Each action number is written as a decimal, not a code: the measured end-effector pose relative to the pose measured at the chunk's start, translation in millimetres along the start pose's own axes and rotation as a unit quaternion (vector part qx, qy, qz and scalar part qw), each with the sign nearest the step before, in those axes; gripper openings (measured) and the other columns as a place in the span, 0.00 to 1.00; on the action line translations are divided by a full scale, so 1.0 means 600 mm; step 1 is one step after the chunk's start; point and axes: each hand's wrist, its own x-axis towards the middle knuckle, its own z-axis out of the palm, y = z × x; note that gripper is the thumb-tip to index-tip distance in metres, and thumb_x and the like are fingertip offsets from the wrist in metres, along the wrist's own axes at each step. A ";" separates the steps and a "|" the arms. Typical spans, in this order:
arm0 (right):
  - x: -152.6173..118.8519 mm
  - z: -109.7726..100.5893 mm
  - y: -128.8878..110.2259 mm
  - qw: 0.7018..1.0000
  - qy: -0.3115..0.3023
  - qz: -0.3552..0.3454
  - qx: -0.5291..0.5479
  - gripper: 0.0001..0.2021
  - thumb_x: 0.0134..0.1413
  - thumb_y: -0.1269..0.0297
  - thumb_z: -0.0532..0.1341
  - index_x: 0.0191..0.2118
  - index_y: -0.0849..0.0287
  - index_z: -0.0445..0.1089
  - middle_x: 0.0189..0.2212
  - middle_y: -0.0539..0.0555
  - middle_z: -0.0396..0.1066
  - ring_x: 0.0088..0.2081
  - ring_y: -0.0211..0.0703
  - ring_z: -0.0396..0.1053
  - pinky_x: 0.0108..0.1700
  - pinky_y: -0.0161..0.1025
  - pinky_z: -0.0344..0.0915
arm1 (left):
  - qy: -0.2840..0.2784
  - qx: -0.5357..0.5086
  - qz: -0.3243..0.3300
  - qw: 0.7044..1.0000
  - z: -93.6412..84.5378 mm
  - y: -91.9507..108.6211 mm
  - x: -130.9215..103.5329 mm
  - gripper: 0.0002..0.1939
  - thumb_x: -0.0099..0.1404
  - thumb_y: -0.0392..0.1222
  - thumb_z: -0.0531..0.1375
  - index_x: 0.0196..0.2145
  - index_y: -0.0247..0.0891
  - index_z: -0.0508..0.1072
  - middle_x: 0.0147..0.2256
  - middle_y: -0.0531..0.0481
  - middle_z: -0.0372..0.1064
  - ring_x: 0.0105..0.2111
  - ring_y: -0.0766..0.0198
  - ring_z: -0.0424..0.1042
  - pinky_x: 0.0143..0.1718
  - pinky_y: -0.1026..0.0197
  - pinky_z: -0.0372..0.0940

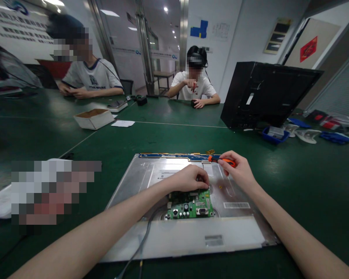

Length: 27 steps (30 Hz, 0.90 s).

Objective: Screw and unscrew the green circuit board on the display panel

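Observation:
A silver metal display panel (189, 236) lies flat on the green table, with a green circuit board (189, 205) on its middle. Over the board's upper edge rests my left hand (193, 178), its fingers curled down at the top right corner; what they pinch, if anything, is too small to tell. My right hand (235, 166) grips the orange and black handle of a screwdriver (229, 162). Its shaft points left, over the blue circuit strip (168, 155) along the panel's far edge. A grey cable (147, 232) runs from the board's left side towards me.
Beyond the panel at the right stands a black monitor casing (267, 93), near a blue tray (275, 135). A white box (94, 118) and paper (123, 123) lie at the back left. Two people sit across the table, with another at the far left edge.

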 end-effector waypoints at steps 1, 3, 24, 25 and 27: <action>0.000 0.001 -0.001 1.000 0.001 0.000 0.004 0.15 0.46 0.53 0.68 0.32 0.58 0.68 0.19 0.45 0.65 0.17 0.33 0.61 0.18 0.32 0.60 | 0.000 -0.003 -0.002 1.000 0.000 0.000 0.000 0.02 0.59 0.34 0.64 0.32 0.34 0.79 0.29 0.51 0.75 0.29 0.65 0.72 0.33 0.66 0.62; 0.000 0.002 -0.004 1.000 0.006 0.001 0.015 0.16 0.45 0.53 0.69 0.33 0.58 0.68 0.20 0.45 0.66 0.17 0.33 0.61 0.18 0.32 0.61 | 0.001 -0.007 -0.006 1.000 0.001 0.001 0.000 0.03 0.59 0.35 0.65 0.32 0.34 0.79 0.29 0.50 0.75 0.30 0.64 0.72 0.33 0.66 0.62; -0.027 0.006 -0.054 0.980 0.151 -0.112 0.063 0.23 0.57 0.59 0.63 0.56 0.50 0.57 0.32 0.49 0.67 0.21 0.35 0.63 0.22 0.35 0.65 | 0.005 -0.080 -0.022 0.997 0.005 -0.006 -0.001 0.04 0.57 0.37 0.67 0.31 0.34 0.80 0.27 0.51 0.74 0.28 0.65 0.70 0.31 0.66 0.60; -0.033 0.009 -0.056 0.978 0.151 -0.140 0.039 0.25 0.59 0.60 0.61 0.59 0.49 0.54 0.33 0.50 0.67 0.21 0.35 0.63 0.23 0.36 0.65 | 0.007 -0.080 -0.020 0.997 0.004 -0.007 0.000 0.04 0.57 0.37 0.67 0.31 0.34 0.80 0.27 0.51 0.74 0.28 0.66 0.70 0.30 0.66 0.60; -0.042 0.014 -0.058 0.965 0.151 -0.214 -0.011 0.27 0.60 0.64 0.59 0.61 0.45 0.49 0.35 0.51 0.66 0.24 0.37 0.66 0.24 0.37 0.67 | 0.004 -0.073 -0.016 0.997 0.003 -0.009 0.000 0.04 0.57 0.37 0.68 0.31 0.34 0.80 0.25 0.52 0.72 0.27 0.66 0.68 0.29 0.67 0.59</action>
